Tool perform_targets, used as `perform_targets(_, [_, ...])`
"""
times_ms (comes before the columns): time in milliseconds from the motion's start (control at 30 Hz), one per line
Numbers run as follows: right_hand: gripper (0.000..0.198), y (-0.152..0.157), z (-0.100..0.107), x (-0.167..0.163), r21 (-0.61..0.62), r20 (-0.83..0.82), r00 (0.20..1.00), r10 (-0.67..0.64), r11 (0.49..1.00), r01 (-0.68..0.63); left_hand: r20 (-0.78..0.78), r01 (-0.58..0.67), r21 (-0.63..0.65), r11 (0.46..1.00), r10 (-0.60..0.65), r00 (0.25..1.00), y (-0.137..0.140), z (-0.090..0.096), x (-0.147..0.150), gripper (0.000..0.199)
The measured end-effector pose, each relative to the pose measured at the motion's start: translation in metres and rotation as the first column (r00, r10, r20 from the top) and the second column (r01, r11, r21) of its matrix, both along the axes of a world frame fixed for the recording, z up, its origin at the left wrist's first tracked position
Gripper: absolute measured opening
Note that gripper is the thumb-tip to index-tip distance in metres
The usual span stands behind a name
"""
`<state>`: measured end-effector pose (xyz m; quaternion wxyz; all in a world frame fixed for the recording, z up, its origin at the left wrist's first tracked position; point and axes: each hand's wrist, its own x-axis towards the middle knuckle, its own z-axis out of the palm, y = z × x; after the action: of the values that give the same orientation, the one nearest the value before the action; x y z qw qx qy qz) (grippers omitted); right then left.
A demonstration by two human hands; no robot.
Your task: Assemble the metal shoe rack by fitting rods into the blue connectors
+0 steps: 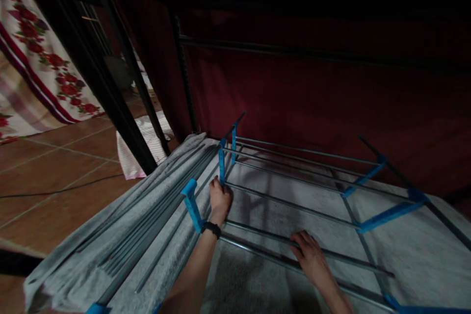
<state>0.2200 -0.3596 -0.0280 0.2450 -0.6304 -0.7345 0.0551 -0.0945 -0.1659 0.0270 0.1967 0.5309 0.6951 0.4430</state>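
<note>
A rack frame of grey metal tubes [290, 202] joined by blue plastic brackets lies on a grey blanket. My left hand [220, 201], with a dark band at its wrist, is closed at the lower end of a blue bracket [221, 164]; my palm hides part of the joint. The fingers of my right hand [309, 255] are wrapped over a loose-ended metal tube [353, 256]. That tube runs above and behind the front tube [253, 249], its right end free. Another blue bracket [191, 206] stands left of my left wrist.
Several loose grey tubes [158, 206] lie side by side on the blanket [253, 279] at the left. Blue brackets [390, 213] join the rack's right side. Black metal posts [88, 73] rise at the left, a dark red cloth [312, 93] hangs behind, and a dark beam crosses overhead.
</note>
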Motion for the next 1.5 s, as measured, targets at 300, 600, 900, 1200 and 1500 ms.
perform_targets(300, [0.032,-0.002,-0.015,0.007,0.097,0.000,1.000,-0.026,0.995,0.026,0.045,-0.011,0.019,1.000,0.010,0.999,0.003,-0.029,-0.010,0.047])
perform_targets(600, [0.022,0.001,-0.002,0.004,0.031,-0.144,0.987,-0.073,0.996,0.078,0.045,-0.008,0.014,1.000,0.007,0.999,0.003,-0.032,-0.006,0.055])
perform_targets(900, [0.017,-0.002,0.005,0.002,0.070,-0.140,0.972,-0.187,0.978,0.198,0.055,0.018,-0.024,1.000,-0.016,0.998,0.000,-0.026,-0.005,0.061])
perform_targets(1200, [0.016,-0.003,0.011,-0.001,0.092,-0.108,0.980,-0.169,0.980,0.179,0.052,0.020,-0.011,1.000,-0.020,0.998,-0.003,-0.023,-0.004,0.064])
perform_targets(1500, [0.015,-0.003,0.010,0.000,0.100,-0.080,0.982,-0.171,0.979,0.179,0.049,0.026,-0.002,1.000,-0.026,0.998,-0.004,-0.022,-0.003,0.054])
